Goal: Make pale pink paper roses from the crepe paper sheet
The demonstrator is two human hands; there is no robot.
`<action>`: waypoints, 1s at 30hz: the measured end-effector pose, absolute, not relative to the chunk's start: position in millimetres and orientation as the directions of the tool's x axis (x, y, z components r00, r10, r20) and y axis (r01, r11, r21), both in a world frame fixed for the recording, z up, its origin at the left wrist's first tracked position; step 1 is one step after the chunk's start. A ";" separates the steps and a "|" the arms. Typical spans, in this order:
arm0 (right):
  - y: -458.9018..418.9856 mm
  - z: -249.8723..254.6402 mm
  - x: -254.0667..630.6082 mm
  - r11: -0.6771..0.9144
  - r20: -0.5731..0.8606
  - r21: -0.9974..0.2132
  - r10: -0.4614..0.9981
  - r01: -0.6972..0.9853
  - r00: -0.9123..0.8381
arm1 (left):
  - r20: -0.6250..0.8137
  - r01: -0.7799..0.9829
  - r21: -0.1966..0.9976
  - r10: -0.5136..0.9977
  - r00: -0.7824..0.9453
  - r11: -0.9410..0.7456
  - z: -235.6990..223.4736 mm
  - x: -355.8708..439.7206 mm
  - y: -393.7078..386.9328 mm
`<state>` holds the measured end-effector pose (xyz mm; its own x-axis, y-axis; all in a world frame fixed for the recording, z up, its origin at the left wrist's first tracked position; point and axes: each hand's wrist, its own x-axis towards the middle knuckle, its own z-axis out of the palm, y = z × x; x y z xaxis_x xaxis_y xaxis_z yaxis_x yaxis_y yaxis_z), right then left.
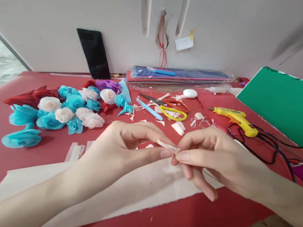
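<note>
My left hand point(133, 144) and my right hand point(208, 154) meet at the middle of the view, above the table. Between their fingertips is a small folded strip of pale crepe paper point(168, 145). The left thumb and fingers pinch it from one side, the right thumb and forefinger from the other. A thin dark wire or stem point(213, 178) shows below the right hand; I cannot tell whether it is held. Under both hands lies a long cream paper sheet point(117, 201). Scissors point(171, 109) with yellow and red handles rest just beyond the hands.
Blue, pale pink, red and purple paper flowers point(71, 104) are heaped at left. A light blue pen point(150, 109) lies among paper scraps point(179, 128). At right are a yellow glue gun point(235, 118) with black cord and a green board point(290, 108). A phone point(94, 53) leans on the wall.
</note>
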<state>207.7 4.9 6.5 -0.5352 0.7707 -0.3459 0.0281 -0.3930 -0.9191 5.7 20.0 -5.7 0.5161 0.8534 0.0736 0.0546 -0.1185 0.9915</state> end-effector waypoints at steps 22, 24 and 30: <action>-10.7 -0.3 197.5 0.467 0.282 -0.729 0.871 0.500 -0.403 | 0.047 0.135 0.984 0.897 0.439 -0.118 -9.0 8.9 18.1; -12.3 -2.8 199.1 0.566 0.364 -0.610 0.822 0.555 -0.438 | 0.047 0.148 0.981 0.899 0.435 -0.123 -9.2 9.8 15.3; -14.5 0.0 200.7 0.612 0.385 -0.552 0.790 0.567 -0.477 | 0.061 0.156 0.977 0.895 0.442 -0.144 -9.0 8.2 11.3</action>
